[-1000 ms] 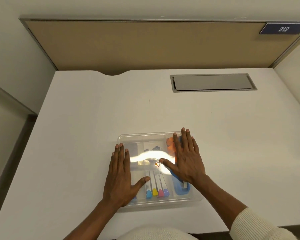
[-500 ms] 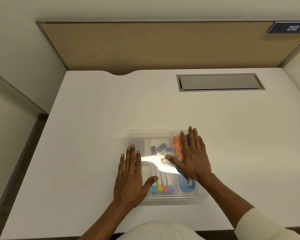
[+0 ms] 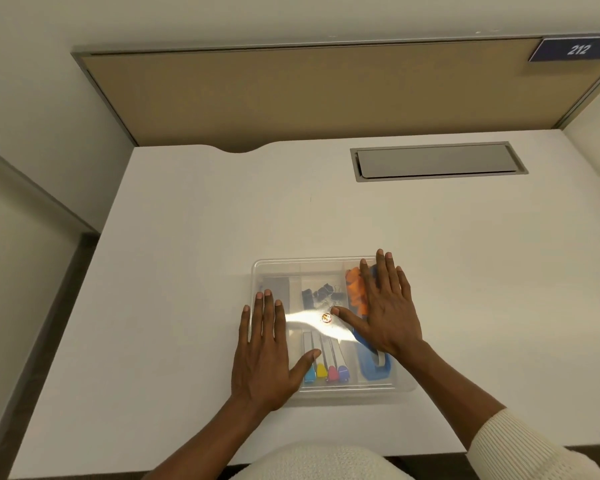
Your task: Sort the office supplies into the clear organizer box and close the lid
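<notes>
Box [image 3: 329, 389] on desk [image 3: 187, 237], lid on | left hand [image 3: 262, 355], right hand [image 3: 387, 306]: flat, fingers spread, holding nothing | press evenly along edges until lid seats.

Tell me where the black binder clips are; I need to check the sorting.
In the head view, the black binder clips lie in the organizer box's far middle compartment, under the lid, left of the orange items and between the left hand and right hand.
</notes>
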`<move>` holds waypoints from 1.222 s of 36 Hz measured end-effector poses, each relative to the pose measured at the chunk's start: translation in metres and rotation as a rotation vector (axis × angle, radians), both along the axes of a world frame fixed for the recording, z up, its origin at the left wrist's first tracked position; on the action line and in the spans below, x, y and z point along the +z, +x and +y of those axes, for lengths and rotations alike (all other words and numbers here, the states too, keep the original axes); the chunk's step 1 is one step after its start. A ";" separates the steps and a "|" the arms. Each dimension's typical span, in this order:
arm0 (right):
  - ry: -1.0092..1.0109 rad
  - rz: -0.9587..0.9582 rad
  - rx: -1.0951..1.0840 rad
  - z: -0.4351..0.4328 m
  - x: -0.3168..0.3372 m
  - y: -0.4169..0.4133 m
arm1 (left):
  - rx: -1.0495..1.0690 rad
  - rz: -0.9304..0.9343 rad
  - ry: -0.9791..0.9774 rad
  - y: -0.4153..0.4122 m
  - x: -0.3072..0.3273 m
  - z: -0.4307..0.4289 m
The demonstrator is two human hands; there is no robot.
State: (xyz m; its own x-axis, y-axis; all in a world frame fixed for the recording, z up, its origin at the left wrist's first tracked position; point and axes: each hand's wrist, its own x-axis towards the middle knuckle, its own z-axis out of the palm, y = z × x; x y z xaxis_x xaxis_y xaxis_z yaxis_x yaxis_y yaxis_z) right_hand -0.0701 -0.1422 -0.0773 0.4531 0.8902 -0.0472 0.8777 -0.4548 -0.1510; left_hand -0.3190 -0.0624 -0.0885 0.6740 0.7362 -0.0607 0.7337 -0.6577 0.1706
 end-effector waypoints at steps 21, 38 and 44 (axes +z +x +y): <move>0.024 0.009 -0.007 0.000 -0.003 0.000 | 0.073 0.021 0.010 0.015 -0.001 -0.018; 0.164 0.172 -0.053 0.001 0.011 0.012 | 0.089 0.044 -0.110 0.021 0.015 -0.006; 0.184 0.135 -0.044 0.012 0.028 0.019 | 0.036 -0.062 0.026 0.030 0.039 0.019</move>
